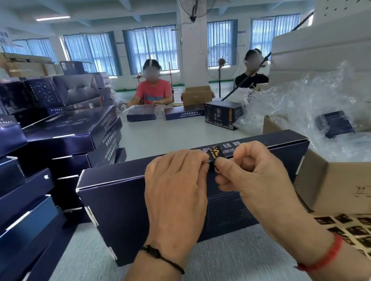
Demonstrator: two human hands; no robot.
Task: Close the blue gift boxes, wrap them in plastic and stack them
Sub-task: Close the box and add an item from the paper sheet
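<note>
Two hands met at the top edge of the blue gift box (pixel 140 202), which stood tilted near the desk's front edge. The left hand (pixel 175 190) pressed flat on the flap; the right hand (pixel 248 175) pinched a black-and-gold sticker (pixel 215 154), probably sealing the closure. Closing step, then; next would come firm smoothing, then plastic wrap (pixel 299 99).

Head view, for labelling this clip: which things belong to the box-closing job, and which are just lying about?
Job in hand:
blue gift box
black and gold seal sticker
left hand
right hand
sticker sheet
stacked blue boxes
plastic wrap

Lying about:
cardboard carton
small brown box
standing fan
</note>
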